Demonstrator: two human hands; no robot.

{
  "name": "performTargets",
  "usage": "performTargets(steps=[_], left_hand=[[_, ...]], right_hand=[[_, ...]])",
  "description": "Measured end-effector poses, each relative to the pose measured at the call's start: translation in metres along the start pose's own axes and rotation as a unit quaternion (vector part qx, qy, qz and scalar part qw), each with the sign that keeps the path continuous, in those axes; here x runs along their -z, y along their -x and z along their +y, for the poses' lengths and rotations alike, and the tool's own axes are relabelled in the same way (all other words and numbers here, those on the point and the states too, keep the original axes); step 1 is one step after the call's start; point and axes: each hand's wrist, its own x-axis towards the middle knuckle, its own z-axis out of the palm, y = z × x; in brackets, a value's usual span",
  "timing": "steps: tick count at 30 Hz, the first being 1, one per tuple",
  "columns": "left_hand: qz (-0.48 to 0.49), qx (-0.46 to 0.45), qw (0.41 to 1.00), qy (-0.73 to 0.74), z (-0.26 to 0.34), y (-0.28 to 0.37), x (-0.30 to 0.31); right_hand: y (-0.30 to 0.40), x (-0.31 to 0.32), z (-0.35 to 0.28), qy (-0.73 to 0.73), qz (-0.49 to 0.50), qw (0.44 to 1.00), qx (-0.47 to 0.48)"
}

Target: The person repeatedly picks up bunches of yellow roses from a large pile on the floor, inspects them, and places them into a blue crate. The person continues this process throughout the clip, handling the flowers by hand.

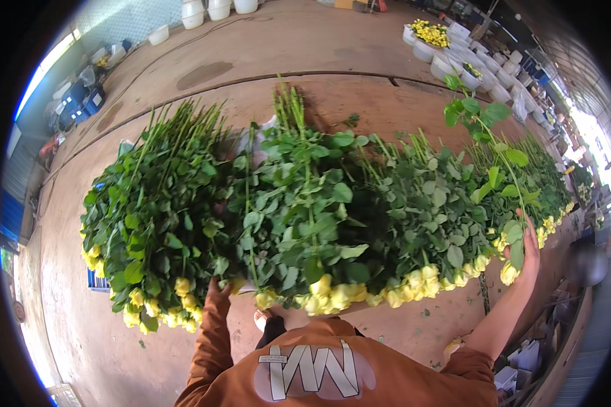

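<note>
Piles of long-stemmed yellow roses lie side by side before me, blooms towards me and cut stems pointing away. My right hand point(529, 249) holds one yellow rose point(509, 273) near its bloom, with its long leafy stem reaching up over the right-hand pile point(529, 173). My left hand point(219, 292) is at the near edge of the piles, between the left pile point(168, 203) and the middle pile point(295, 213). Its fingers touch a rose stem or leaves; leaves partly hide them, so its grip is unclear. Another rose pile point(417, 203) lies right of the middle.
White buckets point(445, 66), some with yellow flowers point(430, 33), stand at the back right. More white tubs point(192, 14) are at the back left. Blue crates point(81, 99) sit at the far left. Cartons point(527, 356) lie at the lower right.
</note>
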Motion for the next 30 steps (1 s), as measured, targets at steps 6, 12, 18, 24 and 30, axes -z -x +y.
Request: performTargets(steps=[6,12,18,24,30], left_hand=[[0.012,0.058,0.998,-0.033,0.053,0.01,-0.025],[0.111,-0.013,0.994,-0.009,0.002,0.002,-0.027],[0.003,0.052,0.899,0.434,0.071,0.013,0.028],[-0.092,0.012,0.92,0.381,0.056,0.039,0.038],[-0.045,-0.255,0.955,-0.148,0.112,0.078,0.009]], right_hand=[[-0.061,0.074,0.085,0.182,-0.049,0.975,-0.117],[-0.072,0.1,0.169,0.277,-0.078,0.929,-0.234],[-0.034,0.03,0.12,0.562,-0.005,0.819,0.115],[0.105,-0.267,0.101,-0.067,-0.476,0.874,-0.075],[0.172,-0.412,0.252,-0.005,-0.494,0.807,-0.325]])
